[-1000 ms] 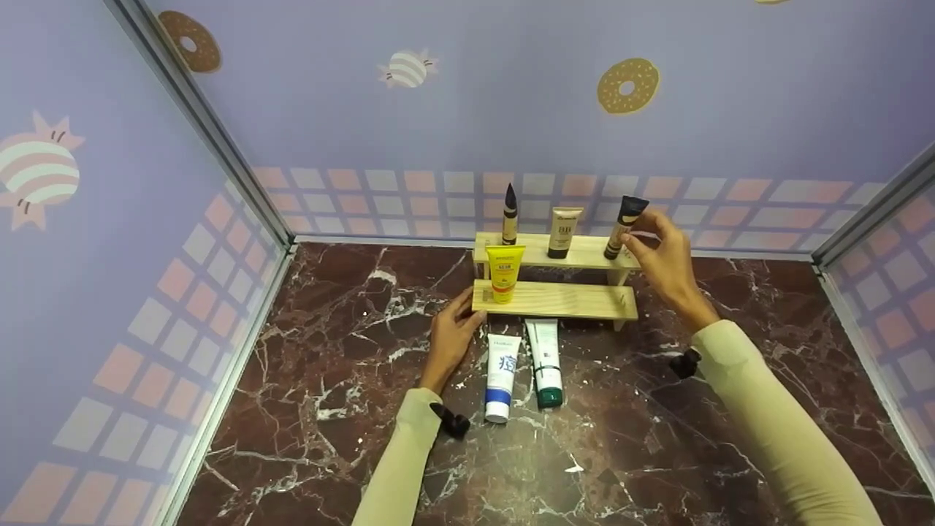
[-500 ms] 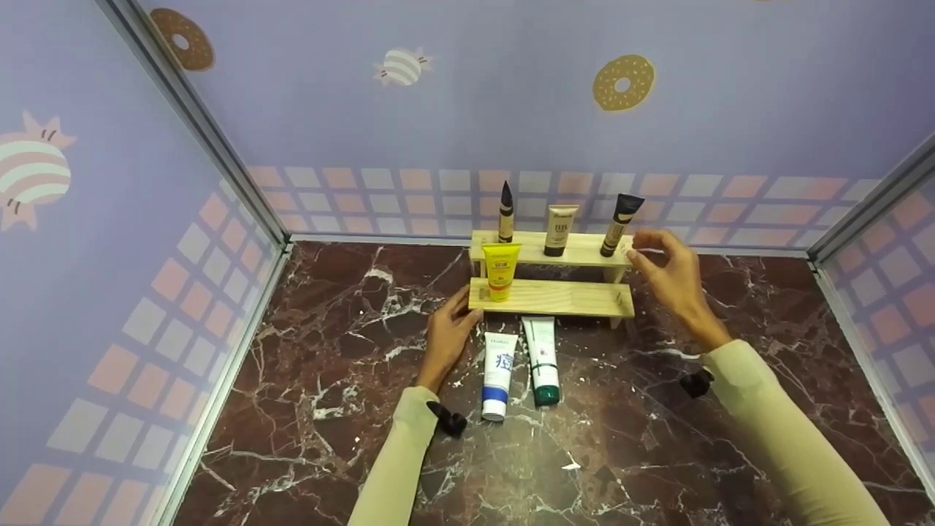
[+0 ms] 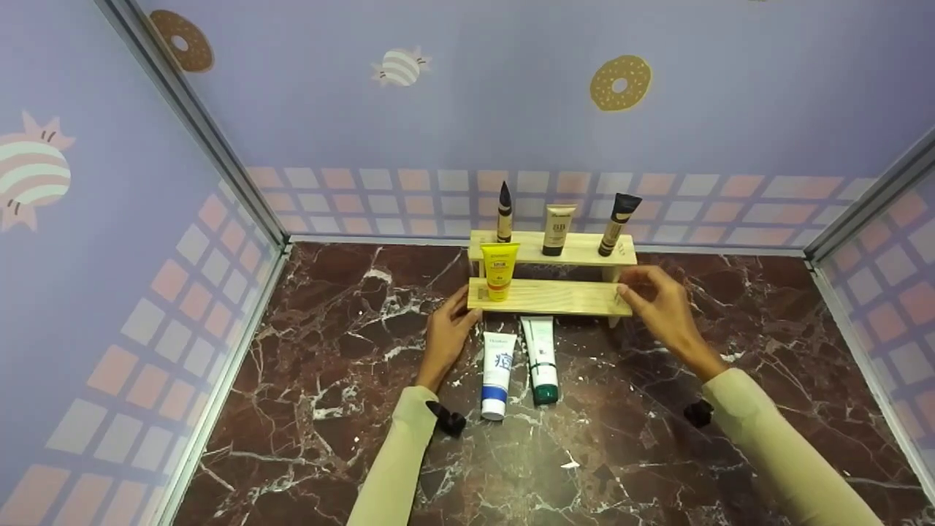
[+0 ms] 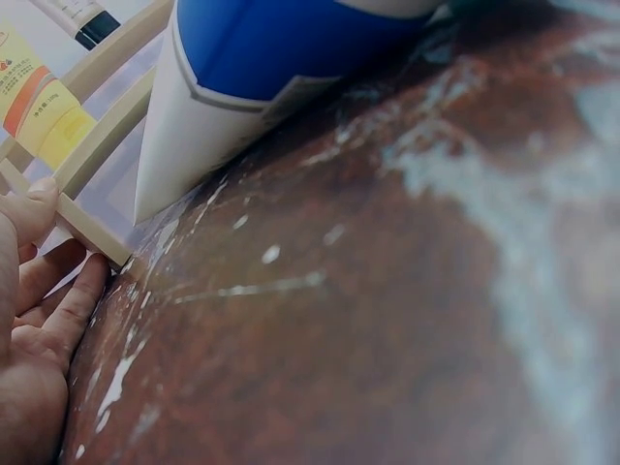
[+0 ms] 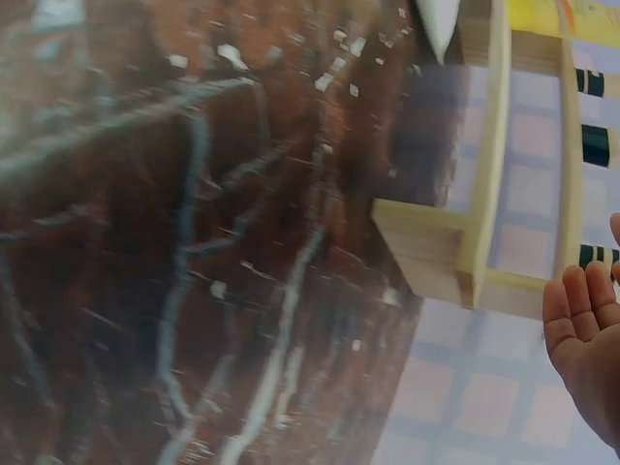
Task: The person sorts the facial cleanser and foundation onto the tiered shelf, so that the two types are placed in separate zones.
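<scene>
A two-step wooden display rack [image 3: 570, 298] stands by the back wall. My left hand [image 3: 447, 337] holds its lower left corner, thumb on the front board and fingers against the end piece in the left wrist view. By the right end of the rack is my right hand [image 3: 663, 307], thumb near the lower board, holding no tube. The upper step carries a pointed black-and-beige tube [image 3: 505, 219], a beige BB cream tube [image 3: 559, 230] and a black-topped tube [image 3: 617, 225], tilted slightly right. On the lower step, at the left, stands a yellow tube [image 3: 500, 270].
In front of the rack, a white tube with a blue band [image 3: 498, 376] and a white tube with a green cap [image 3: 542, 361] lie on the dark marble-patterned table [image 3: 329, 438]. Purple panels [image 3: 497, 109] enclose the back and sides.
My right hand has let go of the black-topped tube on the upper step and moved down to the right end of the lower step. My left hand stays at the rack's left corner.
</scene>
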Available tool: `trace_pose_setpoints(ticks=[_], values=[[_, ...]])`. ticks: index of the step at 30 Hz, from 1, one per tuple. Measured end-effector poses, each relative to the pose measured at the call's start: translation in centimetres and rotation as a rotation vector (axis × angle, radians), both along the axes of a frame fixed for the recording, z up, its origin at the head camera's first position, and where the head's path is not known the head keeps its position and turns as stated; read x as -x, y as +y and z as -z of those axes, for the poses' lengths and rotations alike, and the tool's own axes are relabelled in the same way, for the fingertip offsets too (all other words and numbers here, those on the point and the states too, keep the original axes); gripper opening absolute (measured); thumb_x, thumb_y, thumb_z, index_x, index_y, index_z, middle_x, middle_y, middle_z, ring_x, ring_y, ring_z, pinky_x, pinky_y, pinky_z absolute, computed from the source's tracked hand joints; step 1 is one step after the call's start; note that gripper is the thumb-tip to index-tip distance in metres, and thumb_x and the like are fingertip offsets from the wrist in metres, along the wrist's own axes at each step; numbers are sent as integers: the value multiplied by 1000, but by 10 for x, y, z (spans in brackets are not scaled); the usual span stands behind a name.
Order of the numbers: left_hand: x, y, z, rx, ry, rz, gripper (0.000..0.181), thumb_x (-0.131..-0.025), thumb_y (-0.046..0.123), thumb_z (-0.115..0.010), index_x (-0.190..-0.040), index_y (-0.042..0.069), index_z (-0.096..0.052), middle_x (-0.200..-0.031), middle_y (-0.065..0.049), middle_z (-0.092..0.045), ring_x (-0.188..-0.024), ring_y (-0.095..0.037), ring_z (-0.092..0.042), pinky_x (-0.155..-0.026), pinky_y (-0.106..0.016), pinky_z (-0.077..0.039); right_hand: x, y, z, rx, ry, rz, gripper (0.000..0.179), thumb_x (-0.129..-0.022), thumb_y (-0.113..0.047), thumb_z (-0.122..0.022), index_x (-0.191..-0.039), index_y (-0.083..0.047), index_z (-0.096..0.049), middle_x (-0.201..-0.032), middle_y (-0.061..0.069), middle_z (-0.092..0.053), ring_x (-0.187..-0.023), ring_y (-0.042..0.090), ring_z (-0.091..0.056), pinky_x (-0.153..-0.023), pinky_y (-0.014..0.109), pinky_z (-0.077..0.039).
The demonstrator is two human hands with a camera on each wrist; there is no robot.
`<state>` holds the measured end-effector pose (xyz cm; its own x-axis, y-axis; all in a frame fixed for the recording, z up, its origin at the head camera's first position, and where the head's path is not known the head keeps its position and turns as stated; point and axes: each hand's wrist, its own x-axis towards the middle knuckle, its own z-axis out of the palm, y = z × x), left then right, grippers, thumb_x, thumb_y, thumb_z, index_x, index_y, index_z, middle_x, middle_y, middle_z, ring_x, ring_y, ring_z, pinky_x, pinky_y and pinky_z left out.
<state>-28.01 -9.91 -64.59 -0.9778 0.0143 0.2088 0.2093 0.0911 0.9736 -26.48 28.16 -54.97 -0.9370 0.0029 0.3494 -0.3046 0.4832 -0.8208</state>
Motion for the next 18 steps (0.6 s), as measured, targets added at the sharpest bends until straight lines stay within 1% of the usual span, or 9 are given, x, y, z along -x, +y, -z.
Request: trace_pose_setpoints(ticks=[2,4,5,9,13,14,16,17,18], values=[[0,0,0,-6,0,-2,60,-104,7,-77,-158,-4,-55,-147,-27,-66,-138,-38,-66,-109,-41,-60,-1,2,10,-18,1,-2,26,-98,6,-79,-123,11,-73,-122,27,-75,-107,36,-71,-95,30,-63],[1,0,0,-13,1,-3,60,-104,6,-77,-158,-4,-55,-147,-28,-66,-137,-39,-66,-109,-42,-60,-2,2,16,-16,8,-13,25,-98,4,-81,-121,10,-74,-121,25,-75,-108,37,-72,-95,34,-63],[1,0,0,-17,1,-2,59,-104,5,-77,-158,-4,-56,-147,-28,-66,-137,-39,-66,-110,-43,-60,-3,2,18,-16,13,-19,24,-97,4,-81,-120,9,-75,-120,24,-76,-107,38,-73,-94,33,-63],[2,1,1,-21,-3,0,59,-104,5,-77,-158,-4,-56,-147,-29,-65,-138,-41,-65,-109,-41,-60,-9,1,25,-3,3,-50,24,-97,3,-83,-119,7,-75,-117,22,-76,-106,40,-74,-91,23,-62],[1,2,1,-15,-9,-3,59,-104,4,-77,-158,-4,-56,-149,-29,-64,-139,-40,-64,-109,-38,-60,-15,-4,29,9,-18,-67,25,-95,8,-81,-118,10,-74,-118,25,-75,-108,45,-74,-92,20,-63],[1,2,1,-14,-9,-3,59,-104,4,-77,-158,-4,-56,-149,-29,-64,-139,-40,-64,-109,-38,-60,-17,-6,30,10,-19,-65,25,-94,9,-81,-118,11,-73,-118,26,-74,-108,46,-74,-92,22,-64],[1,2,1,-10,-7,-7,58,-104,4,-77,-158,-3,-56,-149,-29,-63,-139,-40,-64,-109,-37,-60,-19,-10,31,26,-16,-77,25,-93,12,-81,-117,14,-73,-117,29,-73,-107,49,-74,-94,33,-66],[1,2,1,-11,-5,-7,58,-104,4,-77,-158,-3,-56,-150,-29,-63,-139,-40,-64,-109,-38,-60,-20,-12,32,26,-19,-77,25,-93,12,-81,-117,14,-72,-116,29,-73,-107,49,-74,-95,36,-66],[1,2,1,-9,-4,-9,58,-104,4,-77,-158,-3,-56,-150,-29,-63,-139,-40,-64,-108,-37,-60,-21,-13,32,27,-24,-81,25,-93,12,-81,-116,14,-73,-116,29,-74,-107,48,-74,-97,43,-66]])
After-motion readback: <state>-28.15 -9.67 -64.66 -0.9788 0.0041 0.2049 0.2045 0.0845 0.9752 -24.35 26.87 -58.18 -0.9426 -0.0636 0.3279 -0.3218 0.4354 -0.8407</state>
